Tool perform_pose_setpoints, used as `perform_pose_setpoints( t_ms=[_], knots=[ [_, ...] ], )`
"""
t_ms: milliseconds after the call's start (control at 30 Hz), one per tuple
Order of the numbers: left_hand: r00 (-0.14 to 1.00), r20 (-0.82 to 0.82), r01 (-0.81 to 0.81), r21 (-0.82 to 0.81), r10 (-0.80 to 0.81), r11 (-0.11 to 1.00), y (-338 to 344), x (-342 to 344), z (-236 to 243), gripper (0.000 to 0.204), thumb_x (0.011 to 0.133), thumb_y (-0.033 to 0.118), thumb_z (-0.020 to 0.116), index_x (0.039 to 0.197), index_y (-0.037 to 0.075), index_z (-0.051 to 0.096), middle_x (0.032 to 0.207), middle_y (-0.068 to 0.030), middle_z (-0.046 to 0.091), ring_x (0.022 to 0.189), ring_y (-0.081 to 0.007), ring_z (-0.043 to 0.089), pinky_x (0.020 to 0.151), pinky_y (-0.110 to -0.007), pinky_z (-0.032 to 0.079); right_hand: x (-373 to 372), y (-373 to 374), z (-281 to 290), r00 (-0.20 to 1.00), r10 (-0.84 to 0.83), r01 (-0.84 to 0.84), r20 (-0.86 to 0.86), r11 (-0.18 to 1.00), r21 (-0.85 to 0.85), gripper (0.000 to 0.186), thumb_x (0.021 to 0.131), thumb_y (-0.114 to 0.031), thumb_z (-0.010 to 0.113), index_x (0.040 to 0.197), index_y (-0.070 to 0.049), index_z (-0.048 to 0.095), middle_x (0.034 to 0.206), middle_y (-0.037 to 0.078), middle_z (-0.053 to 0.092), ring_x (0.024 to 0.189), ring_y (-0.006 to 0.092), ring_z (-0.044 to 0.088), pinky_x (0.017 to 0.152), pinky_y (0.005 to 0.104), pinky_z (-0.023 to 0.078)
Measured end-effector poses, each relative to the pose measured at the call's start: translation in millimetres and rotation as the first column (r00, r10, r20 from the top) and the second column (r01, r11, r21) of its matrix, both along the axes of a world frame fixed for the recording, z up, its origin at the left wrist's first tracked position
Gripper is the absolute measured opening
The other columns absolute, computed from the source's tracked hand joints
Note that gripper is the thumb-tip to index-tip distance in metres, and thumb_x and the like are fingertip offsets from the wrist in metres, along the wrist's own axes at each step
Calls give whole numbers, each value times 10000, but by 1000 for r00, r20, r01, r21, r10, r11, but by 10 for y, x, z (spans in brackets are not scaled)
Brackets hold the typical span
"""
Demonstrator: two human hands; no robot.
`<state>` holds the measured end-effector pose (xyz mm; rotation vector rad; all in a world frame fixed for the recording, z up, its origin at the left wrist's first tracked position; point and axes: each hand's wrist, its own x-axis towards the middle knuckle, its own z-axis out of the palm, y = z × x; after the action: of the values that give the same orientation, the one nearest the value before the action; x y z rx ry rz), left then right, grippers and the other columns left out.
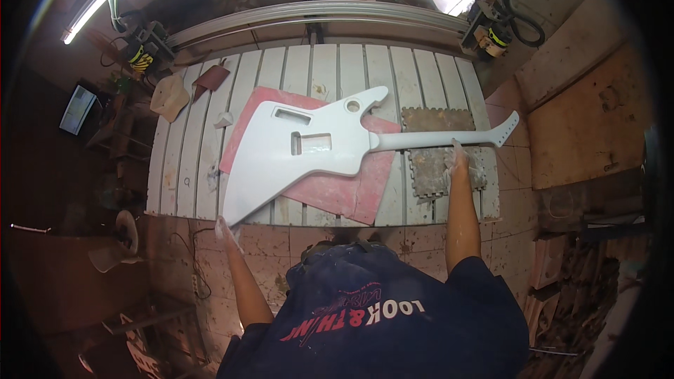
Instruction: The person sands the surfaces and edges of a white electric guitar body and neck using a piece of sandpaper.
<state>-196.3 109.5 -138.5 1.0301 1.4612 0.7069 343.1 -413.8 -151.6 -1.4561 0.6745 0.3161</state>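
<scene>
A white, unstrung electric guitar [270, 161] with an angular body and attached neck lies flat, its cavities facing up. Its body rests on a pink sheet [365, 193]. The neck extends right, over two worn grey foam mats [427, 121], to a headstock with a row of holes. At the body's pointed near-left corner, my left hand [226, 230] is closed around the edge. My right hand [458, 159] grips the neck from its near side, close to the headstock. White dust coats both hands, and their finger details are small.
The slatted white table [323, 70] carries a brown abrasive sheet [210, 78], a beige piece [170, 97] and a small white block [223, 120] at its far left. A metal rail [316, 10] spans the back. On the left are a screen [78, 109] and a fan [126, 231].
</scene>
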Motion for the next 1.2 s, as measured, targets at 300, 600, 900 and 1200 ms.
perform_pose_setpoints(
  t_ms=[300, 600, 900, 1200],
  knots=[
    [966, -150, 240, 229, -210, 943, 145, 616, 2, 539, 944, 447, 764, 1116, -62, 709, 1030, -100, 693, 959, -203, 609, 904, -359, 485, 671, 146, -389, 892, -444, 448, -90, 893, 35, 928, 688, -283, 995, 1384, 125, 536, 1487, 223, 561, 1328, 358, 579, 1138, 566, 432],
    [899, -348, 364, 252, -267, 897, 390, 546, -143, 416, 938, 323, 793, 900, -87, 732, 753, -46, 633, 724, -136, 509, 690, -342, 458, 675, 143, -699, 866, -490, 473, 100, 868, 151, 583, 721, -97, 919, 1241, -2, 673, 1241, 107, 707, 1059, 284, 681, 1026, 396, 496],
    [859, -447, 421, 340, -249, 841, 580, 386, 753, 339, 892, 238, 841, 906, -93, 763, 694, -20, 635, 663, -127, 524, 645, -319, 456, 91, 292, -83, 910, -379, 263, 169, 842, 471, 387, 745, -133, 838, 1086, -75, 662, 907, 66, 684, 863, 257, 679, 828, 440, 591],
    [857, -357, 513, 653, -371, 557, 1301, 121, 2220, 293, 1005, 194, 667, 996, -84, 759, 826, -75, 699, 791, -161, 622, 766, -345, 493, -426, 620, 1247, 870, -451, 330, 198, 832, 445, 143, 789, -81, 685, 860, -73, 561, 777, 70, 576, 683, 255, 623, 689, 412, 585]
  ],
)
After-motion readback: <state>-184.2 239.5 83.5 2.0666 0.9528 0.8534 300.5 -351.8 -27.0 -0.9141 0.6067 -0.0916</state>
